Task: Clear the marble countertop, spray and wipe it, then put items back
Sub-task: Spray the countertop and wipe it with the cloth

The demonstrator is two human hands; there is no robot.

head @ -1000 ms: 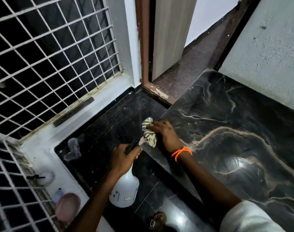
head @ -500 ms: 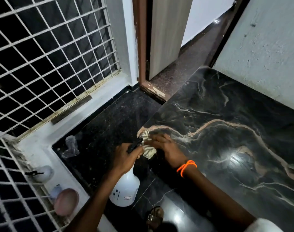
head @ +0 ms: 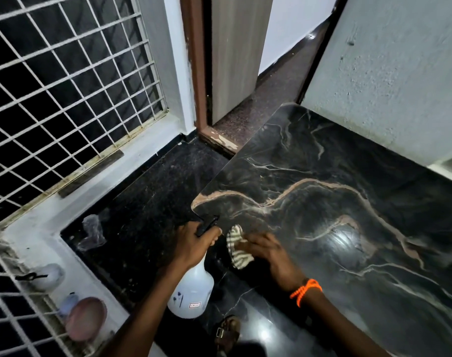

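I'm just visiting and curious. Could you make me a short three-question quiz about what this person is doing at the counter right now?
1. True or false: the left hand holds a spray bottle.
2. What does the right hand press on the marble countertop? A) sponge B) striped cloth C) brush
3. What colour is the bracelet on the right wrist?

Key: 1 true; 2 B, the striped cloth; 3 orange.

Since a second ago the right hand (head: 268, 253) has dragged the striped cloth (head: 237, 247) back along the surface (head: 348, 202) edge toward the person, so the corner it covered before now lies bare beyond the hands, ahead of the left hand (head: 194, 244).
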